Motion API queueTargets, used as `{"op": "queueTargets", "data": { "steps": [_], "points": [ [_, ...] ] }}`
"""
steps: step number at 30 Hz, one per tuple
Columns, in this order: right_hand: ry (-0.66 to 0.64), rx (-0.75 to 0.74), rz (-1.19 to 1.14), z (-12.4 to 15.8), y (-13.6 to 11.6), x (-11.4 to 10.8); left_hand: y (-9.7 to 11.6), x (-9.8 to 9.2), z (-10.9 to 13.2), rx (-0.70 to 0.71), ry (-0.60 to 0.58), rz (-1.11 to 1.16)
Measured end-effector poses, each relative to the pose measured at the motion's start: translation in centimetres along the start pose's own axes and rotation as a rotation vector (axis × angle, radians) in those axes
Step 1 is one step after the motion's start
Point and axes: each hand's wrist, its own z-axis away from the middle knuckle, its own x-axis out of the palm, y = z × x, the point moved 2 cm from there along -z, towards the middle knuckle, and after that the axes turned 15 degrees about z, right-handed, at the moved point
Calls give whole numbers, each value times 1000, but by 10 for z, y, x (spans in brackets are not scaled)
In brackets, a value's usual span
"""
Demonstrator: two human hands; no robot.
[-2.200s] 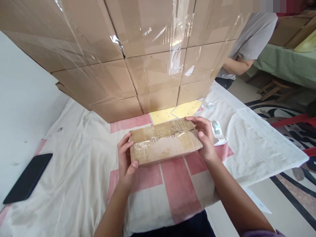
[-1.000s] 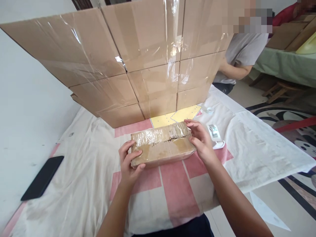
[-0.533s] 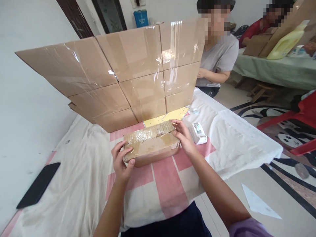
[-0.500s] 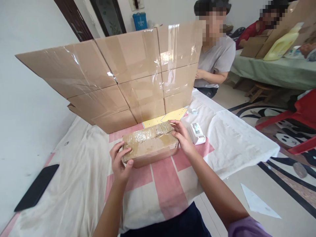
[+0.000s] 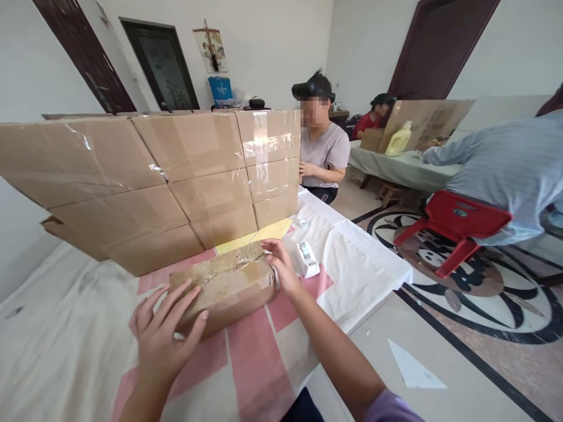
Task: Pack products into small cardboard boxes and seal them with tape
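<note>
A taped brown cardboard box (image 5: 233, 287) lies on the cloth-covered table, its top flaps closed with a crinkled seam. My left hand (image 5: 165, 328) rests on the box's left end, fingers spread over the top and thumb along the front side. At the right end, my right hand (image 5: 281, 266) touches the far corner with its fingers, the palm beside the box. Just right of that hand sits a small white device (image 5: 307, 259). A yellow sheet (image 5: 272, 230) lies behind the box, partly hidden by it.
A tall cardboard partition (image 5: 206, 176) stands behind the box. Beyond it a person (image 5: 328, 146) in a grey shirt faces the table. To the right are a red chair (image 5: 468, 214) with a seated person and another table (image 5: 373, 161) with a yellow bottle (image 5: 399, 139).
The view has swung up and to the right, showing more of the room. My left hand's fingers have spread further over the box top. My right hand remains at the right end.
</note>
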Motion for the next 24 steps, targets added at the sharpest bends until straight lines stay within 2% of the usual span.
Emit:
{"op": "queueTargets", "data": {
  "steps": [4, 10, 17, 24],
  "points": [
    [-34, 22, 29, 2, -2, 1, 5, -4, -10, -95, -102, -107],
    [-68, 3, 49, 3, -4, 2, 10, -7, -18, -77, -217, -101],
    [-120, -7, 64, 2, -6, 1, 15, 0, -13, -109, -182, -128],
    [-110, 2, 92, 3, -8, 1, 7, 1, -11, -136, -255, -169]
  ]
}}
